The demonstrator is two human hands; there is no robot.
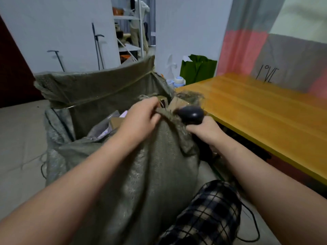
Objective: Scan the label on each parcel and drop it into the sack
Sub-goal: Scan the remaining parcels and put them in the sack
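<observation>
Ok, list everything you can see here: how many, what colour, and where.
near sack: one, grey-green, between the arms
far sack: one, grey-green, open, behind the near one
parcels: a few, brown and grey, inside the far sack; exact count unclear
scanner: one, black, in the right hand
table: one, yellow wood, right side
bag: one, green, by the wall beyond the table
bottle: one, pale blue and white, left of the bag
cable: one, black, floor at lower right
person: one, pale clothes, far doorway by shelves
leg: one, dark plaid, lower right
left hand: grips the near sack's edge
right hand: holds the scanner
</observation>
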